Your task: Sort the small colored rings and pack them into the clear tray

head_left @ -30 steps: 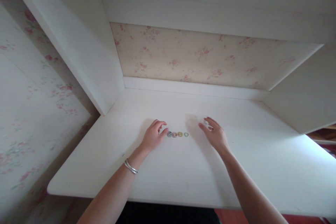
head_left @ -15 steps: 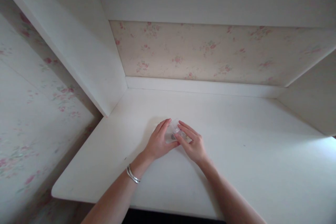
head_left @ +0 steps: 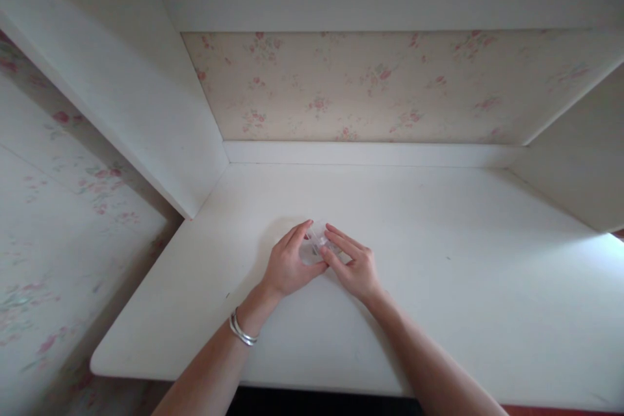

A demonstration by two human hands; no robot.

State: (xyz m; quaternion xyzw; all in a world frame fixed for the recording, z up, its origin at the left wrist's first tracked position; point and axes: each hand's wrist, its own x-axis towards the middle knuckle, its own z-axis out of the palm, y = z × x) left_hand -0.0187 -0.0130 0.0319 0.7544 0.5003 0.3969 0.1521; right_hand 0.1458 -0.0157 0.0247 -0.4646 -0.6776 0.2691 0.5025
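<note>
Left hand (head_left: 286, 266), right hand (head_left: 355, 270) angled inward — fingers (head_left: 345, 242) of both holding clear plastic piece (head_left: 318, 233)

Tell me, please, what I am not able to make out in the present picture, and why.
In the head view:
Clear object: its full shape; the right hand covers part, and it is blurred.
Left hand: whether it touches the clear object; too blurred.
Dark speck on the desk: what it is; too small.
Forearms: their upper ends; cut off by the bottom edge.
</note>
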